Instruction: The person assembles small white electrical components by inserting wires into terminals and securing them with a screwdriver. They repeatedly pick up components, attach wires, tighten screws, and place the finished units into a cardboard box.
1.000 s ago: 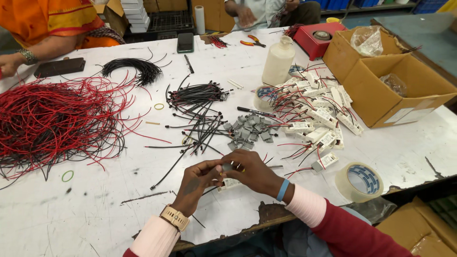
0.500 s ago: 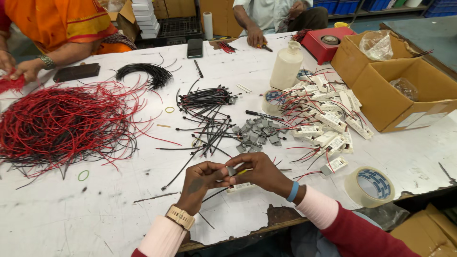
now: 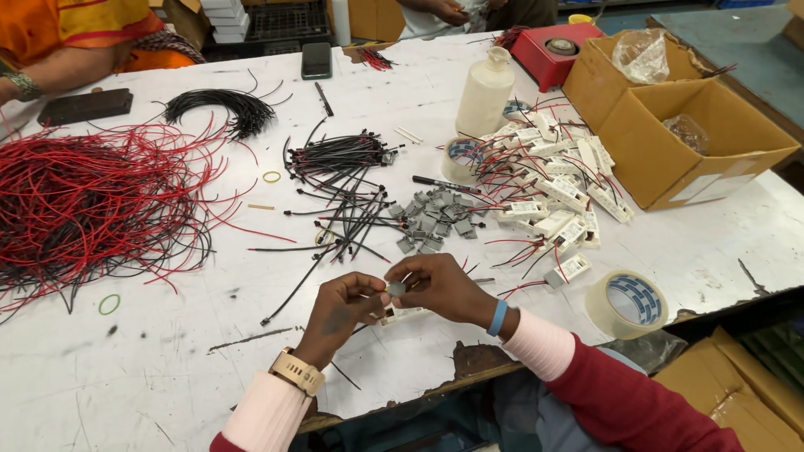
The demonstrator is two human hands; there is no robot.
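Observation:
My left hand (image 3: 339, 311) and my right hand (image 3: 440, 287) meet above the white table's (image 3: 151, 368) near edge. Together they pinch a small grey connector piece (image 3: 395, 289) between the fingertips. A white rectangular module (image 3: 402, 315) lies on the table right beneath them. Just beyond my hands sits a pile of small grey connector parts (image 3: 431, 219), and a scatter of black wires (image 3: 343, 192) lies to its left. A heap of white modules with red and black leads (image 3: 553, 180) spreads to the right of the grey parts.
A big tangle of red wires (image 3: 79, 201) fills the left. A tape roll (image 3: 626, 303) sits near the right edge, an open cardboard box (image 3: 695, 138) behind it. A white bottle (image 3: 484, 92), a red box (image 3: 557, 50) and a coil of black wire (image 3: 222, 107) stand farther back. Other people sit across the table.
My hands stay together at the near edge, still working the small grey piece. The view has shifted slightly; the person opposite has drawn a hand back.

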